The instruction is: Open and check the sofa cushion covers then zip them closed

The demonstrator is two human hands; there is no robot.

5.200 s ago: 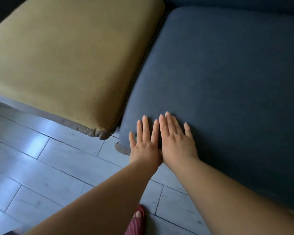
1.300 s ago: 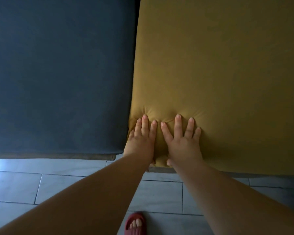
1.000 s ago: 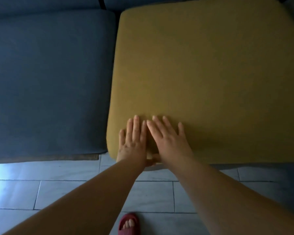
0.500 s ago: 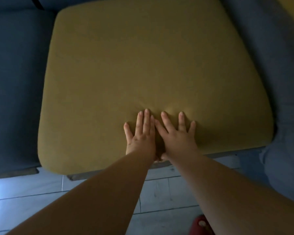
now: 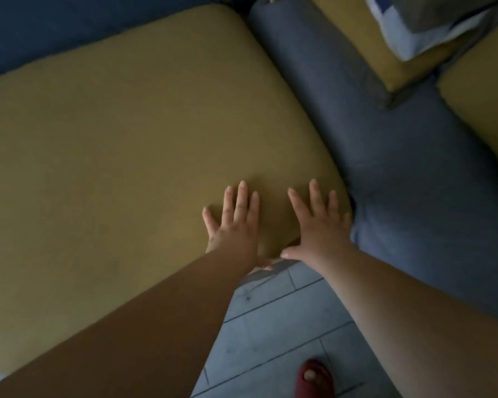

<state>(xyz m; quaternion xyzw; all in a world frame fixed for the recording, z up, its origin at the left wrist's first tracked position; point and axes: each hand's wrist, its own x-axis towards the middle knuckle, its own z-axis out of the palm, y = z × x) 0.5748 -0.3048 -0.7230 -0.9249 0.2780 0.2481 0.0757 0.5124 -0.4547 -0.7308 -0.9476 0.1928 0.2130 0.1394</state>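
Palms flat on mustard cushion (image 5: 127, 139)
Fingers straight and spread, the left hand (image 5: 236, 225) and right hand (image 5: 316, 228) press its near right corner; no zip visible, so checking seems unfinished.

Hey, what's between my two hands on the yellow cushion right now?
Only bare yellow cushion fabric lies between the left hand and right hand, as the head view shows.

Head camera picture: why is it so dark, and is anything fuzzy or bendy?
In the head view the light is dim, so the yellow cushion looks muddy and the left forearm is in deep shadow; the floor tiles and the white cloth are the palest spots; the head view is soft all over, with the left hand and right hand slightly fuzzy; the wide lens bows the cushion's edges.
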